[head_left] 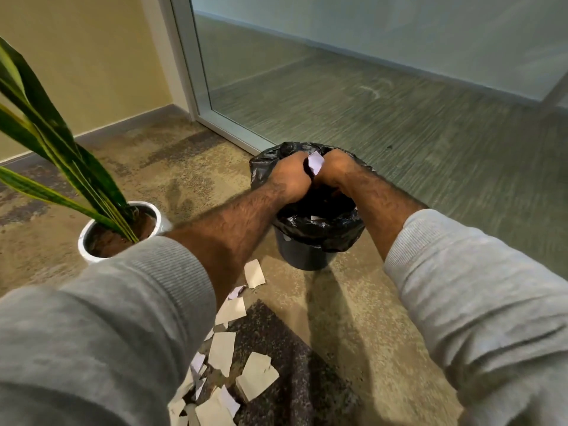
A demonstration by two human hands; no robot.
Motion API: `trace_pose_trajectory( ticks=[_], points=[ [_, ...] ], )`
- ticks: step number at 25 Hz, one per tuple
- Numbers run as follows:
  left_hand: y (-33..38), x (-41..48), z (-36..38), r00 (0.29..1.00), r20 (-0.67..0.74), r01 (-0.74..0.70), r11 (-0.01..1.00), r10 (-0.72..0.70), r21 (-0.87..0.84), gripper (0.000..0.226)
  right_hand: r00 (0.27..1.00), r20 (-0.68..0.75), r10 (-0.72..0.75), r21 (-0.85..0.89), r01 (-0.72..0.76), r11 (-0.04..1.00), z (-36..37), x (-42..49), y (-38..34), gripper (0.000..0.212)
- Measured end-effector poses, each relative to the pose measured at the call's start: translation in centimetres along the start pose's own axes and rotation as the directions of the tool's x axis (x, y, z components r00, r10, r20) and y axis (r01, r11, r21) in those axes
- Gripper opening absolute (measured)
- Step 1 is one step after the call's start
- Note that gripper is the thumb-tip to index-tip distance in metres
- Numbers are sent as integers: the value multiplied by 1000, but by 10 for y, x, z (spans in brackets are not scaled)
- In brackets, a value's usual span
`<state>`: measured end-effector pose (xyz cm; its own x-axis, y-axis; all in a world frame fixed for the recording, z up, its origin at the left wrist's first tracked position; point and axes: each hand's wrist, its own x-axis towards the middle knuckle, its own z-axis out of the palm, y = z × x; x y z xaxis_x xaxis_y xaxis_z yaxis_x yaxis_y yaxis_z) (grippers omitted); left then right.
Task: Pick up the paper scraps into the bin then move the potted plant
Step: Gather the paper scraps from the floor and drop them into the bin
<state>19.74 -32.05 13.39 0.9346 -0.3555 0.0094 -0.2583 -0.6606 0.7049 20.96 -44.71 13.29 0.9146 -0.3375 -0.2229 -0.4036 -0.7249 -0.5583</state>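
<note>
Head view looks down along both forearms, which reach out over the bin [302, 256], a small dark pail whose black bin liner [322, 233] spills over the rim; the left hand [287, 176] and the right hand [335, 169] meet knuckle to knuckle above its mouth, each grip closed tight with the fingers curled under, and a white paper scrap [316, 162] juts up from between them. Held right above the opening, whatever is let go should fall inside and not on the floor [353, 318]; whether more paper is bunched inside the fists is hidden. A pale fleck shows deep in the liner, probably a piece already in.

Most of the job looks undone; the loose scraps [226, 352] lie scattered on the floor beside the left sleeve [107, 318], just short of the bin, so the bin seems set within easy reach of the litter. The potted plant [84, 245], a white pot with long striped leaves, stands to the left of the bin, apart from it and untouched; its turn comes after the paper.
</note>
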Motion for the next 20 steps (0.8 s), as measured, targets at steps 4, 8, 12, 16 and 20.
trace_pose_trajectory(
  ticks=[4, 8, 12, 16, 20],
  points=[
    [-21, -15, -13, 995, -51, -76, 969, 91, 237, 55, 991, 87, -100, -347, 124, 930, -8, -11, -8, 67],
    [-50, -56, -32, 977, -146, -105, 946, 155, 306, 59, 986, -77, -150, -406, 106, 908, -12, -28, -26, 63],
    [-117, -117, -50, 977, -183, -38, 940, 106, 340, 61, 892, -192, -409, -225, 365, 903, 23, -61, -93, 42],
    [-224, -197, -68, 954, -294, 171, 922, -66, 347, 57, 830, -70, -553, -25, 553, 833, 130, -113, -149, 26],
    [-326, -289, -70, 842, -357, 523, 776, -405, 353, 63, 806, 319, -499, -146, 562, 814, 256, -143, -117, 25]
  ],
)
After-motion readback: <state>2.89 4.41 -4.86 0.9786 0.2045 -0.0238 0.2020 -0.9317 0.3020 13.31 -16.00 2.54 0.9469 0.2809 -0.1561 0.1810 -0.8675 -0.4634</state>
